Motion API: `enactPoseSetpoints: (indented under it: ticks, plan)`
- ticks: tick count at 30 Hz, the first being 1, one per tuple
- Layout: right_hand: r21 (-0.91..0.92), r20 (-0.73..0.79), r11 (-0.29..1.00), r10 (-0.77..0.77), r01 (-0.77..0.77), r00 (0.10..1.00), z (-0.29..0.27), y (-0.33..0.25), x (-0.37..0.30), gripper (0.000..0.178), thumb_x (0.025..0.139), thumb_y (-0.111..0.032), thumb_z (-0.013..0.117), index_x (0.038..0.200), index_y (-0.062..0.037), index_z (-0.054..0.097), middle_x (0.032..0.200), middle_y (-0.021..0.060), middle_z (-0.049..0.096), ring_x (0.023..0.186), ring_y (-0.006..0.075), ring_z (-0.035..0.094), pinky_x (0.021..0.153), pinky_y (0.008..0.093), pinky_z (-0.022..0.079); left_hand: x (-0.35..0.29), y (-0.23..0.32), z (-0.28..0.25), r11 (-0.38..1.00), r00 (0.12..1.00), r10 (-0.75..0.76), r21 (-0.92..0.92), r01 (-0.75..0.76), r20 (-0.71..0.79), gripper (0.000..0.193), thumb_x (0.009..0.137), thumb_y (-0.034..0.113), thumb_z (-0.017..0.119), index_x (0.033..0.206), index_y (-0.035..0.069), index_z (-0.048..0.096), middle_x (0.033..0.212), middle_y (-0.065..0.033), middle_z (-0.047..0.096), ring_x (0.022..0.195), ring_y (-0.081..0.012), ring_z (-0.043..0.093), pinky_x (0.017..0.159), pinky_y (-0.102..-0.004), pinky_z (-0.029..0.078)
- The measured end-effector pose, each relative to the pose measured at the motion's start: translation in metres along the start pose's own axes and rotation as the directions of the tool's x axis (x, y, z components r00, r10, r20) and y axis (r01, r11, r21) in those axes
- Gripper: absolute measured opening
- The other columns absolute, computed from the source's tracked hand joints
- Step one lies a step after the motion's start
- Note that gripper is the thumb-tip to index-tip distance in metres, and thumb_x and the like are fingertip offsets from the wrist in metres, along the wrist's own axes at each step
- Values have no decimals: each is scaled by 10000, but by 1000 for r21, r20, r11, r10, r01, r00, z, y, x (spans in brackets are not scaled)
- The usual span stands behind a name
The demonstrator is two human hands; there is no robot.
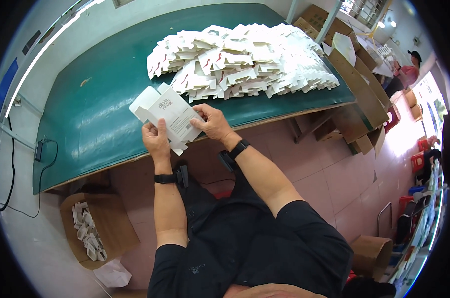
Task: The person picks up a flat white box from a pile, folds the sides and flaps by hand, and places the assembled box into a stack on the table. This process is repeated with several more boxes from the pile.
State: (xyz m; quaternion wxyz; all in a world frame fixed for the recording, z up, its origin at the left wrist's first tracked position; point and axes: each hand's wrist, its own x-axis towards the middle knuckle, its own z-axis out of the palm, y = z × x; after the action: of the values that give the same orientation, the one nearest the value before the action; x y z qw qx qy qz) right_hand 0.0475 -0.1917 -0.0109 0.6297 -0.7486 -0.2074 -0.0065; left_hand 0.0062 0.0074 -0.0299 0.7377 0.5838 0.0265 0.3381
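Between my two hands is a flat white folding carton (171,113) with printing on its face and flaps at both ends. My left hand (157,140) grips its lower left edge, thumb on the face. On its right edge, the thumb and fingers of my right hand (211,120) are closed. The carton is held over the front edge of the green table (105,119). Just beyond it lies a broad heap of similar white cartons (244,62), flat and overlapping.
A brown cardboard box (116,218) with several white cartons inside stands on the floor at the left. Large cardboard boxes (356,94) crowd the table's right end. A cable (51,169) hangs off the left edge. Far right, a person in pink (408,74) is at another table.
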Motion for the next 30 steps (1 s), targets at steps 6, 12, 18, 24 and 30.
enactPoseSetpoints:
  ticks: [6,12,18,24,30]
  plan:
    - [71,-8,997,-24,25,1000,-2,5,-1,364,879,-166,770,1191,-16,658,889,33,687,765,101,614,733,264,533,2,0,-4,997,998,-56,62,53,42,372,996,216,695,1180,-51,513,1086,-145,684,922,-143,675,803,-260,555]
    - [119,-87,991,-51,61,995,-5,5,-3,369,851,-181,774,1166,-23,663,867,75,693,753,154,638,734,300,538,3,-8,0,995,998,-14,99,8,65,375,1006,239,680,1162,-60,517,1048,-142,686,901,-146,672,790,-267,550]
    - [89,-48,995,-38,42,998,-4,8,-2,351,890,-120,756,1204,-7,647,918,29,697,817,85,625,763,258,535,6,-11,0,985,996,-17,175,1,87,385,1026,286,649,1130,-65,531,1024,-133,692,890,-142,663,780,-279,548]
    - [187,-19,981,-50,52,999,-3,9,1,325,911,-77,729,1213,4,640,961,26,702,842,84,634,789,255,539,10,-20,-12,962,997,-16,274,-5,75,354,1060,347,575,1065,-7,579,940,-67,686,792,-101,620,704,-242,514]
    - [440,-46,898,3,18,999,-14,6,-2,289,925,-35,690,1204,18,640,998,30,702,862,88,642,792,254,540,11,-14,-9,974,995,-68,221,51,69,377,1077,381,525,1049,11,591,871,-48,671,698,-93,593,649,-232,491]
